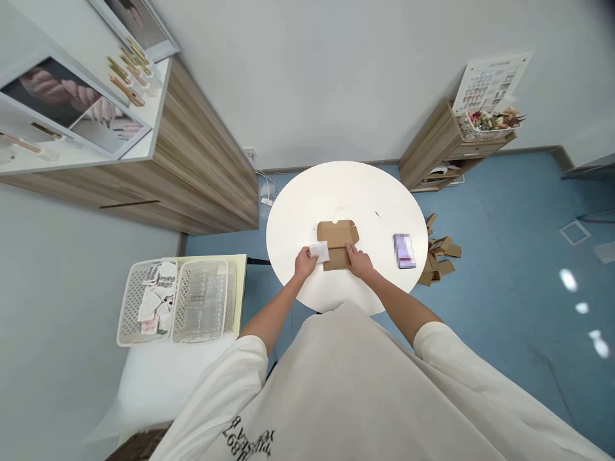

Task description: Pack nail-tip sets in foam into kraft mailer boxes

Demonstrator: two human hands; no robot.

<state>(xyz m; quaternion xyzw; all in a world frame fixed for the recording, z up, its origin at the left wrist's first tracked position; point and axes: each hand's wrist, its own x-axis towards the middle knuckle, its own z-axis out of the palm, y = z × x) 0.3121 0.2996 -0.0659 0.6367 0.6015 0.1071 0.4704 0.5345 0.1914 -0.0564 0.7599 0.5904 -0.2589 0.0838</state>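
Observation:
An open brown cardboard box (337,234) lies on the white oval table (307,198), its lid flap folded back toward the wall. My left hand (304,263) is closed on a small flat white packet (319,251), which overlaps the box's left side. At the box's right side, my right hand (360,262) has its fingers closed on the edge. What is inside the box is too small to make out. To the right on the table lies a purple-and-white pack (404,250), blurred in the picture.
A thin dark tool (378,214) lies toward the back of the table. Cardboard boxes (438,256) are heaped on the floor at right. At left stand a basket of packets (125,310) and a basket of clear plastic pieces (177,320). Wooden cabinets (206,160) line the wall.

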